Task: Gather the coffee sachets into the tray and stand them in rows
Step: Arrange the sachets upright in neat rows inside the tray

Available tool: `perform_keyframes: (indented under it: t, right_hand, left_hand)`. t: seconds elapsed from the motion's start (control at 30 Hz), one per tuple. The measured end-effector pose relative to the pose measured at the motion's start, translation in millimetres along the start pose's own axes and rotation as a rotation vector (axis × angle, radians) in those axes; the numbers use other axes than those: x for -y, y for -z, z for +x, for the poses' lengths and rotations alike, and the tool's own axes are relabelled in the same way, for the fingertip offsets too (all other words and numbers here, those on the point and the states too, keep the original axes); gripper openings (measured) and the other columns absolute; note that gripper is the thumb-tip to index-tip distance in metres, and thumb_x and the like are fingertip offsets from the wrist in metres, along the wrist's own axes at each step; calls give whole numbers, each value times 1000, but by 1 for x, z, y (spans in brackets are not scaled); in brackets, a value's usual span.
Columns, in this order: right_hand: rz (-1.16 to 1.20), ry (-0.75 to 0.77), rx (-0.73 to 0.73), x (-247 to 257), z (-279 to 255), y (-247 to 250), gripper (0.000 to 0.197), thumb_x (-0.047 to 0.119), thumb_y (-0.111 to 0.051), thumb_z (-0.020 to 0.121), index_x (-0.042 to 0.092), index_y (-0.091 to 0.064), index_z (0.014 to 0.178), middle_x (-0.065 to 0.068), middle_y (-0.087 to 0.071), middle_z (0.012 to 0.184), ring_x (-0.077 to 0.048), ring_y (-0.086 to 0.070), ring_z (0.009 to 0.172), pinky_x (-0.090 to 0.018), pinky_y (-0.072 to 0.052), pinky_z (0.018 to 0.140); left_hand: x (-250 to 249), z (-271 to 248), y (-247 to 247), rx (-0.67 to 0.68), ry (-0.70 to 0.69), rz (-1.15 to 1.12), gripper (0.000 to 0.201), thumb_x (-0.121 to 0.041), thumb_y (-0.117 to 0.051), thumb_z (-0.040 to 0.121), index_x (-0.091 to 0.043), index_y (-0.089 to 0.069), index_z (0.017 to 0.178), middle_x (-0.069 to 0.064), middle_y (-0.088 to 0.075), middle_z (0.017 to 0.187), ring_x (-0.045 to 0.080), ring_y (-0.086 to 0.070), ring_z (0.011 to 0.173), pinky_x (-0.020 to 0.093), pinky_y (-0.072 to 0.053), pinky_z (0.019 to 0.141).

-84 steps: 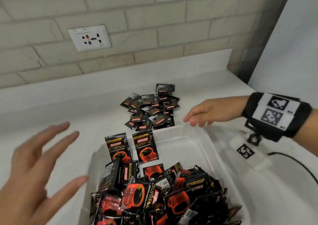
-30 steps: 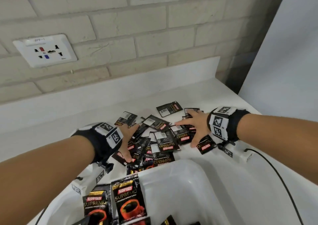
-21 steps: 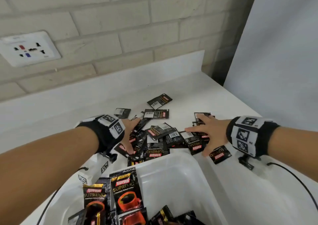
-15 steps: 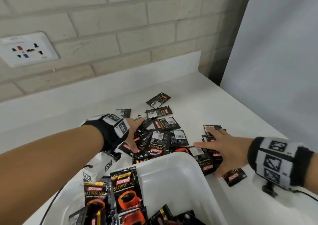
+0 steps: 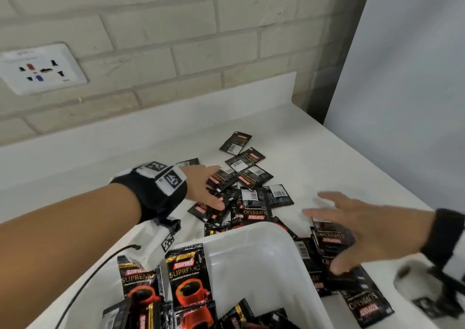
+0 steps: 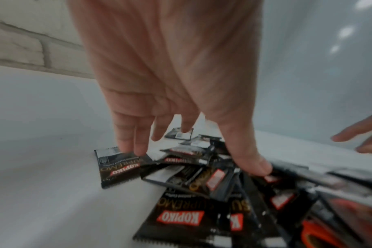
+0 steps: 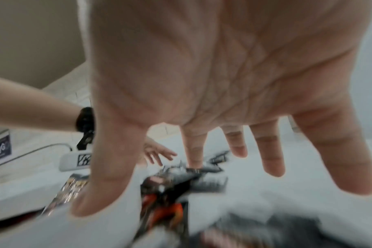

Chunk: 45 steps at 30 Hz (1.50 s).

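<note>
A: Since half a second ago the right hand (image 5: 372, 238) has dragged several sachets (image 5: 254, 202) back beside the tray (image 5: 264, 250), fingers spread flat on them

B: And the left hand (image 5: 201, 190)?

A: Open too, fingertips resting on the heap beyond the tray's far rim. The gathering step looks half done; next, the person probably needs to scoop loose sachets off the bench (image 5: 314, 157) over the rim

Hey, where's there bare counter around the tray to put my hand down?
Bare counter lies left of the left hand, toward the backsplash, and again right of the loose sachets, toward the white panel. It is crowded along the tray rim's far edge and under the right hand.
</note>
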State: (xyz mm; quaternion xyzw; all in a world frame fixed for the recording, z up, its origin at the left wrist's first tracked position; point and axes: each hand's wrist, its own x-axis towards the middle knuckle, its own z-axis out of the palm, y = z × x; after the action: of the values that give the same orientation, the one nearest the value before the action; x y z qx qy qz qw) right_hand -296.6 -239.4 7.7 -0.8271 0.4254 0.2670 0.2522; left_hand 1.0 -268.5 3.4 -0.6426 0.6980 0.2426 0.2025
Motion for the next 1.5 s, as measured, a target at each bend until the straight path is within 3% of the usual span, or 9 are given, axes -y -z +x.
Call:
perform_keyframes:
  t: [0.1, 0.2, 0.4, 0.53, 0.77, 0.9, 1.07, 1.23, 1.5]
  right_hand:
    - [-92, 6, -76, 7, 5, 37, 85, 70, -50, 72, 49, -5, 141, 14, 11, 151, -10, -18, 138, -28, -21, 112]
    - [-175, 45, -132, 25, 27, 72, 70, 59, -50, 83, 43, -17, 142, 6, -6, 153, -13, -19, 139, -33, -21, 113]
    - [-257, 181, -63, 76, 107, 114, 78, 57, -61, 76, 49, -18, 140, -2, 4, 156, -23, -3, 143, -50, -11, 115]
    - [-334, 248, -12, 115, 148, 112, 87, 56, -66, 73, 50, -13, 141, -2, 9, 156, -29, 2, 143, -55, -7, 111]
    - [-395, 328, -16, 162, 193, 107, 78, 66, -53, 77, 48, -13, 142, 1, 10, 156, -35, 10, 141, -56, -2, 111]
    - [-345, 261, 51, 140, 188, 105, 78, 63, -53, 79, 44, -14, 144, 0, 1, 157, -31, -2, 143, -51, -9, 112]
    - [-321, 161, 66, 94, 165, 87, 83, 68, -58, 72, 57, -10, 138, 7, 20, 154, -34, 17, 140, -60, 2, 109]
    - [-201, 158, 39, 63, 142, 60, 84, 64, -61, 73, 58, -8, 137, 9, 25, 152, -30, 20, 140, -57, 1, 110]
    - [-175, 146, 85, 37, 111, 35, 86, 65, -63, 70, 62, -6, 135, 15, 30, 148, -23, 25, 139, -67, 2, 104]
  left_hand:
    - [7, -28, 8, -34, -37, -61, 79, -56, -52, 84, -24, -18, 148, -2, -23, 154, 16, -29, 137, 35, -22, 114]
    - [17, -60, 0, 56, -98, -98, 58, -56, -54, 83, -32, -41, 134, -13, -47, 133, 1, -49, 108, 19, -36, 95]
    - [36, -82, -46, 136, -160, -140, 20, -30, -56, 92, -27, -60, 111, -23, -57, 87, -14, -50, 67, 1, -33, 59]
    - [52, -85, -54, 102, -163, -167, 14, -30, -56, 92, -29, -62, 105, -28, -56, 79, -13, -50, 68, 0, -33, 60]
    - [67, -87, -57, 74, -236, -99, 20, -22, -52, 94, -25, -64, 110, -4, -67, 108, -2, -48, 76, -1, -31, 60]
    - [84, -86, -63, 39, -265, -140, 16, -27, -55, 91, -32, -64, 103, -9, -68, 101, -5, -52, 73, 2, -37, 64]
    - [123, -84, -87, 15, -218, -105, 15, -51, -56, 83, -52, -59, 99, -27, -66, 91, -9, -62, 78, 22, -54, 73]
    - [179, -66, -123, -8, -197, -13, 31, -70, -48, 81, -56, -54, 107, -31, -64, 95, -11, -62, 79, 23, -55, 69]
    - [160, -70, -93, 27, -177, -32, 20, -51, -56, 83, -51, -59, 103, -25, -67, 90, -6, -64, 76, 28, -57, 69]
